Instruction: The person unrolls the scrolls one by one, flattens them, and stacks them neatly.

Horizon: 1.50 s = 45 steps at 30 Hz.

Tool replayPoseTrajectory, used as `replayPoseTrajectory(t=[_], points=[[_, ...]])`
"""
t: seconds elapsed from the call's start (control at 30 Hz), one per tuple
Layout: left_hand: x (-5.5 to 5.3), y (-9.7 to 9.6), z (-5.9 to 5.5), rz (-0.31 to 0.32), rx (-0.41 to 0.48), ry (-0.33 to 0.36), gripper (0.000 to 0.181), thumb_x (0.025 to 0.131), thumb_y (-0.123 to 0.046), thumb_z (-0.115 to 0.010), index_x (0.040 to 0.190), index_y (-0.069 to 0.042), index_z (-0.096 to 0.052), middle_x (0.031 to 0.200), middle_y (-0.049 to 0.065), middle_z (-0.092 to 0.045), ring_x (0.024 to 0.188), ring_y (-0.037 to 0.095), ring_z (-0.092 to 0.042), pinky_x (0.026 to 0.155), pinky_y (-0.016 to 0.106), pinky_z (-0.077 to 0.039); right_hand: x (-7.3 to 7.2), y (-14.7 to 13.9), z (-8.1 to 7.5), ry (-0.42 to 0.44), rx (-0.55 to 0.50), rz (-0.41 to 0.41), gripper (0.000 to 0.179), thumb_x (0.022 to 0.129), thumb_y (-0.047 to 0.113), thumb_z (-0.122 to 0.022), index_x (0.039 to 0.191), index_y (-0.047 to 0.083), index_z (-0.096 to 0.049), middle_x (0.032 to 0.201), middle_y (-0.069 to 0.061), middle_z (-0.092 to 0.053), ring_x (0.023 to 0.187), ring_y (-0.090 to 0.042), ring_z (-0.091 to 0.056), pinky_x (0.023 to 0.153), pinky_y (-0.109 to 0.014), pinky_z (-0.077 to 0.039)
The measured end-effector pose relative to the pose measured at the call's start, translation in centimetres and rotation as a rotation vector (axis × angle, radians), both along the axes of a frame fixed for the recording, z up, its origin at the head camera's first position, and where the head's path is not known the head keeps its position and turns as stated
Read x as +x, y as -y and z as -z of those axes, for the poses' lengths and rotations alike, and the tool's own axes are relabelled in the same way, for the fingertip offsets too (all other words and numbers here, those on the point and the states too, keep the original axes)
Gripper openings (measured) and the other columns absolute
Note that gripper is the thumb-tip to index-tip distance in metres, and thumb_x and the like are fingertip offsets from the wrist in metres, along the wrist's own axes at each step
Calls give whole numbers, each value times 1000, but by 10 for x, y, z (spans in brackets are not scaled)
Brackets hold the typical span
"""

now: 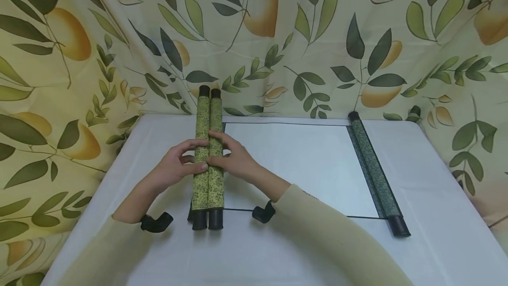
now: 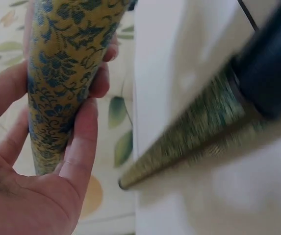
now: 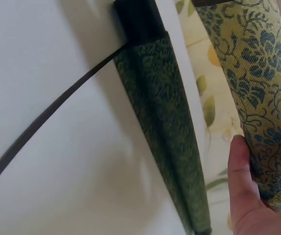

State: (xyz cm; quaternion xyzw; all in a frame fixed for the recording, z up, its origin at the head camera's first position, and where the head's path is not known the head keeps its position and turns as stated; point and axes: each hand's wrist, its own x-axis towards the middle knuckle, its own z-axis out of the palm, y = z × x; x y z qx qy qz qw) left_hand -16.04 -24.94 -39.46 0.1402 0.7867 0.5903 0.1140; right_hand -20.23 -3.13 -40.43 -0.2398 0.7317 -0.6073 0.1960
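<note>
Two yellow brocade scroll rolls with black end knobs stand side by side, held up over the table. My left hand (image 1: 174,164) grips the left roll (image 1: 201,118), thumb and fingers around its middle. Beside it, my right hand (image 1: 234,158) holds the right roll (image 1: 216,118) in the same way. In the left wrist view the yellow roll (image 2: 62,63) shows a blue floral pattern; fingers wrap both its sides. The right wrist view shows a similar yellow roll (image 3: 263,73) against the fingers. Beneath lies an opened scroll, its left roller mostly hidden behind the yellow rolls.
The opened scroll's white sheet (image 1: 293,167), edged with thin black lines, spreads across the table (image 1: 440,180). Its green right roll (image 1: 375,171) lies slanted at the right. A green roll (image 3: 165,112) also shows in the right wrist view. Leaf-patterned cloth (image 1: 254,69) hangs behind.
</note>
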Motion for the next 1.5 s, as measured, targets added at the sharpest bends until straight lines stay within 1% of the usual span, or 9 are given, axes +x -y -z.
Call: replayPoseTrajectory(t=[0.07,0.3,0.43,0.53,0.67,0.83,1.0,1.27,1.5], points=[[-2,-10,0,13,-9,-8,59,90,-14,-75,144,-16,-49,153,8,-36,98,28,-62,78,34,-55,0,-10,1,16,-19,7,70,94,21,-69,154,34,-35,135,-14,-49,95,-24,-71,73,-38,-59],[-8,-40,0,22,-35,-19,57,90,-20,-76,142,-22,-52,154,4,-38,112,34,-61,82,40,-54,1,-41,6,65,-72,60,67,95,21,-68,152,36,-36,137,-16,-47,101,-27,-71,74,-38,-59],[-12,-58,2,35,-43,-47,55,90,-19,-75,141,-21,-54,151,1,-42,107,33,-61,79,42,-54,3,-59,6,72,-88,81,67,96,20,-67,153,33,-34,139,-17,-48,104,-30,-70,77,-39,-58],[-14,-72,4,46,-46,-68,55,90,-19,-76,140,-20,-55,149,0,-46,109,30,-59,86,43,-52,5,-73,7,73,-99,99,67,97,18,-67,153,32,-34,140,-17,-48,105,-31,-70,80,-40,-58],[-16,-90,8,62,-20,-58,54,89,-18,-77,139,-20,-56,148,-1,-47,115,29,-58,94,43,-49,8,-90,9,73,-109,127,65,96,15,-67,152,31,-36,139,-16,-50,108,-31,-69,83,-41,-58],[-18,-109,12,60,42,-17,53,89,-16,-77,138,-22,-57,146,-2,-48,105,29,-62,81,40,-54,9,-110,12,66,-121,152,65,96,13,-66,152,29,-36,138,-18,-51,109,-33,-68,83,-42,-58],[-22,-129,18,90,88,6,52,89,-13,-76,137,-21,-57,146,-2,-48,104,28,-64,79,37,-55,12,-129,14,49,-91,198,64,96,15,-66,151,27,-38,140,-19,-50,111,-33,-67,84,-42,-58],[-22,-143,28,109,115,30,54,89,-11,-76,139,-18,-56,146,-1,-50,103,26,-66,80,35,-56,15,-143,25,46,-38,225,67,94,17,-71,151,25,-38,136,-21,-52,103,-30,-68,79,-38,-58],[-23,-148,25,116,145,4,53,88,-8,-75,138,-13,-55,146,2,-48,102,24,-66,81,34,-55,15,-154,18,64,-71,227,62,92,4,-60,149,17,-40,134,-23,-52,107,-34,-65,77,-36,-58]])
